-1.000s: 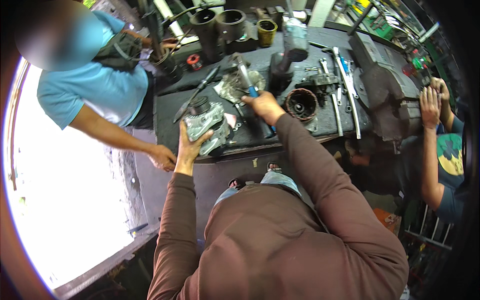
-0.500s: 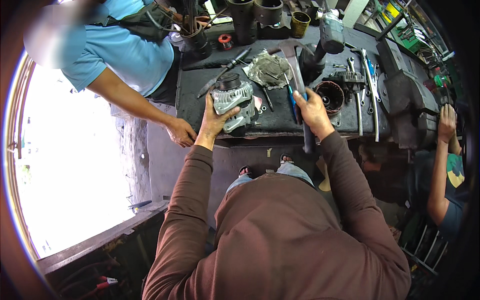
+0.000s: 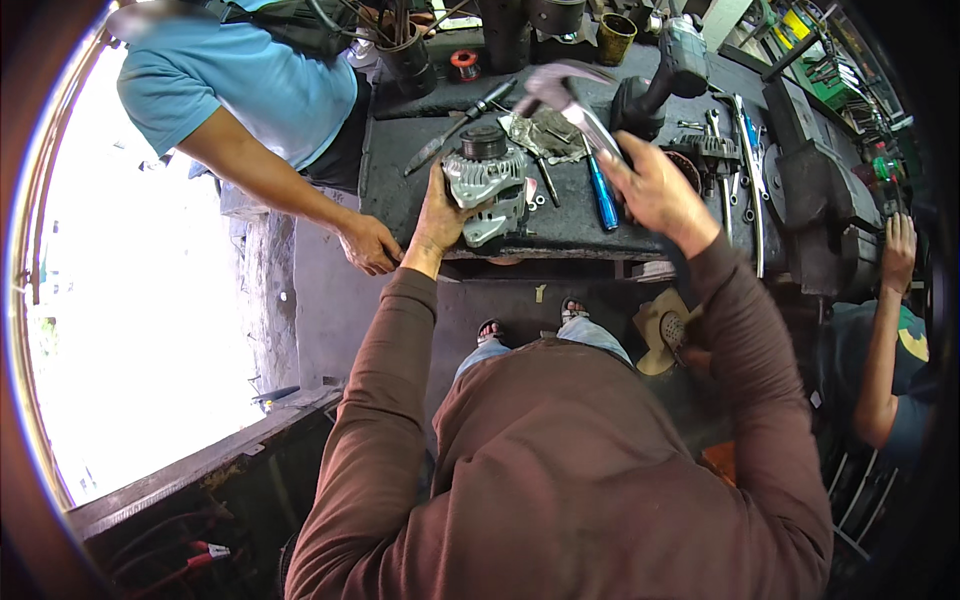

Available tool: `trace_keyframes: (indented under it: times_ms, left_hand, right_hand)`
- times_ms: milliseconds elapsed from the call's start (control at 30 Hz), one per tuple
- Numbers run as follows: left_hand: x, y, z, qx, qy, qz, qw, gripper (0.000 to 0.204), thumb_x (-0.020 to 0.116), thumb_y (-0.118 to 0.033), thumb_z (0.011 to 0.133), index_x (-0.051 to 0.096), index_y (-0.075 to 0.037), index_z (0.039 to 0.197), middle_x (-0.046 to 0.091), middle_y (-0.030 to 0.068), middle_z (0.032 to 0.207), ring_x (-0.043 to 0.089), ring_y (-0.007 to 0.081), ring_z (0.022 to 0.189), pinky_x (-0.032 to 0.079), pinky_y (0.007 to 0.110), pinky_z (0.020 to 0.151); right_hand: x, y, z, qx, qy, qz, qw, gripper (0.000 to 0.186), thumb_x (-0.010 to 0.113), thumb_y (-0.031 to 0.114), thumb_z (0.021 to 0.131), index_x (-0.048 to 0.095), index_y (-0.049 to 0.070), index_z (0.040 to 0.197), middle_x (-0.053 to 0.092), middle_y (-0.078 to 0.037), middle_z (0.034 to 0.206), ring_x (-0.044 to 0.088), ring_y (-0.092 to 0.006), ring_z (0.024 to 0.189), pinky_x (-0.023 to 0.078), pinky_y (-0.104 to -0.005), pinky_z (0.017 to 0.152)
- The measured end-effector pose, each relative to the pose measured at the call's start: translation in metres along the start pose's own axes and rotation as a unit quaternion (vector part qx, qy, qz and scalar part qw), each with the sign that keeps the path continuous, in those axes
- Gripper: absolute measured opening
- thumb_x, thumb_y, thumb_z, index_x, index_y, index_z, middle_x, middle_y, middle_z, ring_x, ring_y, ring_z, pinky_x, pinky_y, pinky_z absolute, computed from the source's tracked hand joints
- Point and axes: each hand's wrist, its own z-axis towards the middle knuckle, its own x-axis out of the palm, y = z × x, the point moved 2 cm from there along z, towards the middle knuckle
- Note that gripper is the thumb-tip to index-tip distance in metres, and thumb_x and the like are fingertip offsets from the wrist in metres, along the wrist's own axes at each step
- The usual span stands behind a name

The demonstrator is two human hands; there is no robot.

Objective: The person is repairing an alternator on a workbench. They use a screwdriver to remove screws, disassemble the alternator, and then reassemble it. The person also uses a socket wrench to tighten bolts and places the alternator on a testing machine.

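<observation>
My left hand [image 3: 438, 217] is wrapped around the near left side of a silver alternator [image 3: 486, 190] with a black ribbed pulley on top, at the bench's front edge. Closed on the handle of a claw hammer [image 3: 594, 125], my right hand [image 3: 664, 195] is to the right of the alternator. The hammer's head, slightly blurred, is beyond and right of the pulley, apart from it. A blue-handled screwdriver [image 3: 602, 196] lies below the hammer. Just right of the alternator are small nuts or washers [image 3: 535, 200] and a dark rod [image 3: 548, 181].
A co-worker's hand [image 3: 370, 244] rests near the bench's left corner. Behind the alternator lie a long dark tool [image 3: 460, 128] and a dirty cloth [image 3: 545, 135]. A cordless impact wrench [image 3: 680, 65], wrenches [image 3: 750, 180] and a vise [image 3: 815, 190] occupy the right. Another person's hand [image 3: 898, 245] is at far right.
My right hand has moved right, and the hammer now tilts with its head toward the left. My left hand still holds the alternator. The view has shifted slightly.
</observation>
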Motion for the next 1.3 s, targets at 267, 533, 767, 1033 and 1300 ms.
trace_keyframes:
  times_ms: [267,533,767,1033,1300]
  left_hand:
    - [-0.005,0.002,0.010,-0.032,-0.003,-0.091,0.995,0.076,0.093,-0.007,0.085,0.053,-0.006,0.150,0.070,0.0042,0.136,0.066,0.0166,0.123,0.054,0.036,0.108]
    - [0.002,-0.004,0.016,-0.018,0.045,-0.143,0.988,0.067,0.092,-0.012,0.086,0.060,-0.005,0.144,0.072,0.0044,0.132,0.067,0.0181,0.121,0.054,0.036,0.105]
    - [-0.001,-0.006,0.011,-0.046,0.011,-0.052,0.997,0.089,0.094,-0.009,0.084,0.043,-0.007,0.158,0.067,0.0051,0.138,0.063,0.0201,0.128,0.052,0.039,0.112]
    - [-0.001,-0.004,0.018,-0.062,0.012,-0.091,0.994,0.092,0.097,-0.007,0.081,0.045,-0.007,0.156,0.064,0.0067,0.143,0.060,0.0204,0.132,0.050,0.040,0.115]
    - [0.004,-0.002,0.028,-0.041,0.006,-0.006,0.999,0.088,0.095,-0.011,0.086,0.044,-0.007,0.158,0.065,0.0063,0.143,0.061,0.0203,0.131,0.051,0.038,0.111]
  right_hand:
    - [-0.006,0.142,0.059,-0.166,0.207,-0.372,0.889,0.043,0.059,0.040,0.110,0.075,0.004,0.129,0.079,-0.020,0.113,0.075,-0.0403,0.108,0.058,-0.0512,0.094]
    - [0.023,0.178,0.094,-0.224,0.223,-0.471,0.823,0.037,0.065,0.037,0.103,0.079,0.008,0.121,0.080,-0.019,0.113,0.075,-0.0380,0.109,0.058,-0.0525,0.094]
    - [0.059,0.187,0.111,-0.282,0.222,-0.512,0.780,0.034,0.064,0.025,0.098,0.083,0.002,0.113,0.081,-0.018,0.112,0.078,-0.0337,0.098,0.060,-0.0490,0.087]
    - [0.061,0.205,0.101,-0.277,0.217,-0.508,0.787,0.033,0.061,0.018,0.100,0.082,0.002,0.118,0.081,-0.015,0.114,0.077,-0.0320,0.099,0.060,-0.0504,0.089]
    - [0.021,0.206,0.089,-0.291,0.229,-0.504,0.780,0.040,0.068,0.033,0.096,0.082,0.003,0.119,0.081,-0.018,0.121,0.077,-0.0363,0.113,0.057,-0.0513,0.099]
